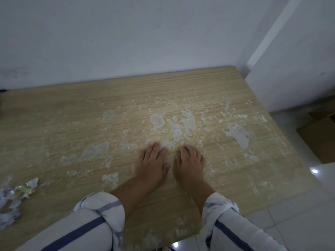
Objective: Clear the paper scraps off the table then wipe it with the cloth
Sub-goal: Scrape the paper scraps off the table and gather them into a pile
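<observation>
Both hands, left hand (pixel 152 160) and right hand (pixel 190 160), lie flat and open on the counter (pixel 54 115), palms down, grasping nothing; torn paper scraps (pixel 16 194) are heaped at the near-left edge; pale stuck residue (pixel 237 134) covers the middle; no cloth visible; clearing unfinished, wiping apparently not begun.
</observation>
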Tool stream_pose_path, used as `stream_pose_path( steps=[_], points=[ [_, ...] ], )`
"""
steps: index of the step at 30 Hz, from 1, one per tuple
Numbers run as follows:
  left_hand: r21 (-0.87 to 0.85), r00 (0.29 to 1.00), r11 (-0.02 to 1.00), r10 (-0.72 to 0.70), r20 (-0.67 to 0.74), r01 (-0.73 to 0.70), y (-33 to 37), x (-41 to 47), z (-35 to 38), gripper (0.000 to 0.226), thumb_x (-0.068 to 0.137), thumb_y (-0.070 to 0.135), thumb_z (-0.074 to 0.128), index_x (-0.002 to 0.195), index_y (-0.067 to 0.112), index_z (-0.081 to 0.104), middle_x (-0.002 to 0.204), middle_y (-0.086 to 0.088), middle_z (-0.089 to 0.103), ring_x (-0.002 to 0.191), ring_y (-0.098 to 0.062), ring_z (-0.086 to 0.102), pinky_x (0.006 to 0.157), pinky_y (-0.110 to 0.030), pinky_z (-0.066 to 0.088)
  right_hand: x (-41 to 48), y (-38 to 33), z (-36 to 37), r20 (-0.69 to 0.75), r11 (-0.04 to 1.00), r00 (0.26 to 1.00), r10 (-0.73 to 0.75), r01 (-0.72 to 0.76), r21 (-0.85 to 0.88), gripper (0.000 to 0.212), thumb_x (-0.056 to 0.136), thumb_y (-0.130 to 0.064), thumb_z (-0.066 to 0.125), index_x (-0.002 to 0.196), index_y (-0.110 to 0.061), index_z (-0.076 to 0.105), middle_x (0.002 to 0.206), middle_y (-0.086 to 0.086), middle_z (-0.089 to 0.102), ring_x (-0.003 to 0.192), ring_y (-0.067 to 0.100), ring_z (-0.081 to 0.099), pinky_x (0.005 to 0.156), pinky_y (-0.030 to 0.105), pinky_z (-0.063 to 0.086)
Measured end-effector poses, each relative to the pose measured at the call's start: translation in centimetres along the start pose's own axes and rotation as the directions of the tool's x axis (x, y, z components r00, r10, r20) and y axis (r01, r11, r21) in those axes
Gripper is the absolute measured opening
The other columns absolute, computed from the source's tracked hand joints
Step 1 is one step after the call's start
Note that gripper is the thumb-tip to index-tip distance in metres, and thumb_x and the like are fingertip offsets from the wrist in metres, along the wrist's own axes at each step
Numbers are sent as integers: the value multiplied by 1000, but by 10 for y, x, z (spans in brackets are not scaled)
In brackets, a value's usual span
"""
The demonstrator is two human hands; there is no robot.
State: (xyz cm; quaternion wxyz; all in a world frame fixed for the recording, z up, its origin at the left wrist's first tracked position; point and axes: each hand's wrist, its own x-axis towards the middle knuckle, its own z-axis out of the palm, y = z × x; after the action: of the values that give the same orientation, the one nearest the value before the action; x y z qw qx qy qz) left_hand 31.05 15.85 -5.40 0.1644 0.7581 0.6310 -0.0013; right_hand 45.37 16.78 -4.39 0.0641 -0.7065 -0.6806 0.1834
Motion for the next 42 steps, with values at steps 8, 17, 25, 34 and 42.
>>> stream_pose_path(
  steps=[8,17,25,34,42],
  points=[
    [-54,999,998,15,-50,-18,7,12,-3,75,80,54,-1,146,29,23,158,-8,7,146,-25,-3,113,-37,-7,7,5,-3,10,1000,1000,-14,14,23,46,96,-34,35,140,-18,35,149,0,30,139,20,19,113,39,11],
    [-250,976,968,-88,-200,36,20,32,-7,22,93,28,48,108,19,61,144,-4,41,140,-23,22,114,-38,13,10,12,-3,-58,995,995,-81,84,61,53,88,-42,26,127,-17,53,137,4,47,130,26,37,106,43,24],
    [-339,948,927,-240,-210,159,38,38,-8,18,90,24,49,94,14,63,132,0,50,131,-19,32,108,-32,19,14,17,-11,-5,990,997,-78,78,122,45,90,-35,34,127,-20,54,138,0,46,132,22,32,107,40,21],
    [-659,917,722,-379,-125,209,39,36,-19,9,86,27,58,85,32,64,94,12,66,101,-17,55,96,-41,42,28,10,-17,31,886,995,-96,71,459,36,89,-25,56,122,-11,59,119,10,62,111,24,54,97,41,44],
    [-747,899,619,-432,-65,244,21,24,-35,10,89,26,58,92,22,67,87,7,69,79,-8,63,63,-22,46,27,-14,-31,255,614,966,-33,-182,768,12,83,-20,64,94,-19,71,84,-3,70,69,7,60,62,23,47]
  ],
)
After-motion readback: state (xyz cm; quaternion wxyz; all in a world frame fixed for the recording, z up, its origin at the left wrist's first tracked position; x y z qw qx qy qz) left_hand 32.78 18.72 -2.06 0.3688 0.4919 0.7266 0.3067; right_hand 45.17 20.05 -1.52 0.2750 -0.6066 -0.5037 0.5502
